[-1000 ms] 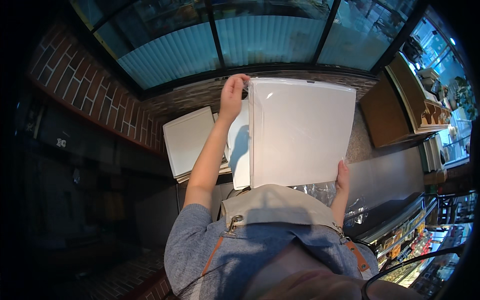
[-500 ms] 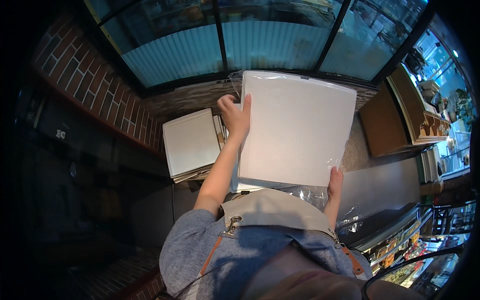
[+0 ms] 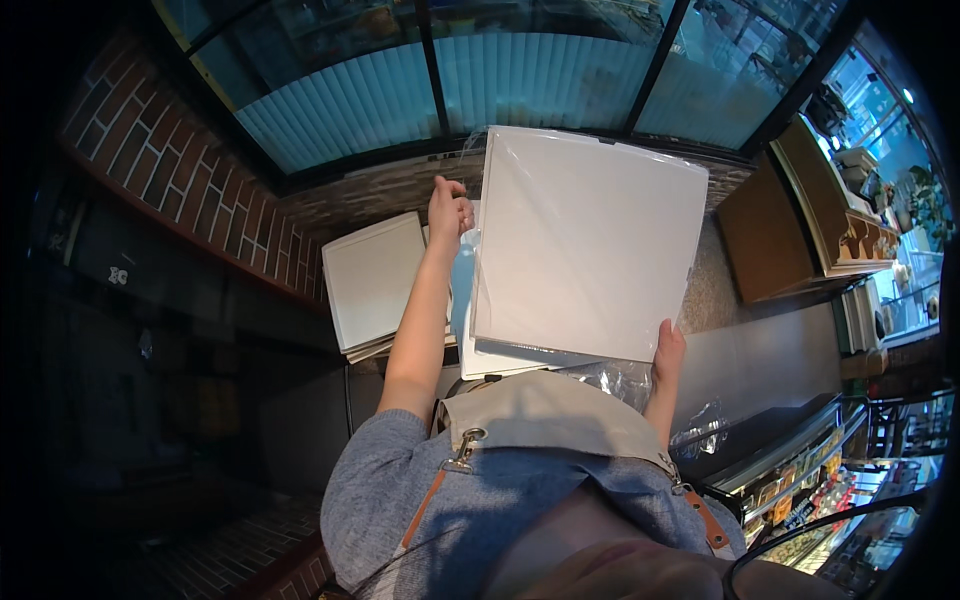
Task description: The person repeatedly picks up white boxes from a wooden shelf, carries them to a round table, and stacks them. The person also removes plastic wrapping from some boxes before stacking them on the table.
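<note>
A large square white board (image 3: 590, 240) in clear film (image 3: 472, 148) is held up in front of the person's apron (image 3: 560, 405), slightly turned, above another white sheet (image 3: 495, 366) whose lower left part shows beneath it. The right hand (image 3: 669, 348) grips the board at its lower right corner, thumb on the upper face. The left hand (image 3: 450, 208) is just beside the left edge, fingers loosely curled; whether it pinches any of the thin film is hard to tell from here.

The step in hand looks like handling the wrapped board and its loose film. With the left edge apparently without a firm hold, the next move seems to call for a steady right grip and a left grasp on the film or the edge.

As for room, the far edge comes close to the window (image 3: 540, 85) and its low stone sill. To the left, a stack of pale boards (image 3: 375, 282) is close beside the left forearm. On the right, a gap separates the board from the brown cabinet (image 3: 750, 225), with a smooth grey surface (image 3: 765, 350) below. Crumpled clear plastic (image 3: 702, 432) lies near the right forearm.
</note>
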The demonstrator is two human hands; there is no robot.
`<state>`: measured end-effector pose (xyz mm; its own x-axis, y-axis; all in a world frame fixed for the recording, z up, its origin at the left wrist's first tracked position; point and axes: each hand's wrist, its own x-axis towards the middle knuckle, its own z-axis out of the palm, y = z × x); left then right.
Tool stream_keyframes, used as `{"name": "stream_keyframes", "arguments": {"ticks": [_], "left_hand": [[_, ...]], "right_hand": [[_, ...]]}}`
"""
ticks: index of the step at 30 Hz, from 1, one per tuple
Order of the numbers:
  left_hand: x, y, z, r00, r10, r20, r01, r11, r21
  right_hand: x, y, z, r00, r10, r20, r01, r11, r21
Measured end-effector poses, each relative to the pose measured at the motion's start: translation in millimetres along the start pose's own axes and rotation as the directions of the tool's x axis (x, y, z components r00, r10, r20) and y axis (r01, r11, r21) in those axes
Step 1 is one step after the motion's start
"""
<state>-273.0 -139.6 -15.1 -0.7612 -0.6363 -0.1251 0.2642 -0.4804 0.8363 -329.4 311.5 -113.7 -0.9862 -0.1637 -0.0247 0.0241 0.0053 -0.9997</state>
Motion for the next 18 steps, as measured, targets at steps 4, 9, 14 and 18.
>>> {"name": "stream_keyframes", "arguments": {"ticks": [4, 9, 14, 18], "left_hand": [[-12, -40, -12, 0.945, 0.309, -0.109, -0.190, 0.788, 0.586], [-69, -68, 12, 0.803, 0.557, 0.212, -0.351, 0.153, 0.924], [-56, -68, -5, 0.867, 0.494, 0.066, -0.179, 0.185, 0.966], [-29, -48, -46, 0.929, 0.317, 0.189, -0.348, 0.583, 0.734]], "right_hand": [[-3, -15, 21, 0.999, 0.000, -0.048, 0.001, 1.000, 0.023], [-1, -13, 31, 0.980, -0.053, -0.192, 0.055, 0.998, 0.004], [4, -2, 29, 0.957, -0.044, -0.287, 0.045, 0.999, -0.003], [0, -6, 15, 0.985, 0.064, -0.161, -0.042, 0.990, 0.133]]}}
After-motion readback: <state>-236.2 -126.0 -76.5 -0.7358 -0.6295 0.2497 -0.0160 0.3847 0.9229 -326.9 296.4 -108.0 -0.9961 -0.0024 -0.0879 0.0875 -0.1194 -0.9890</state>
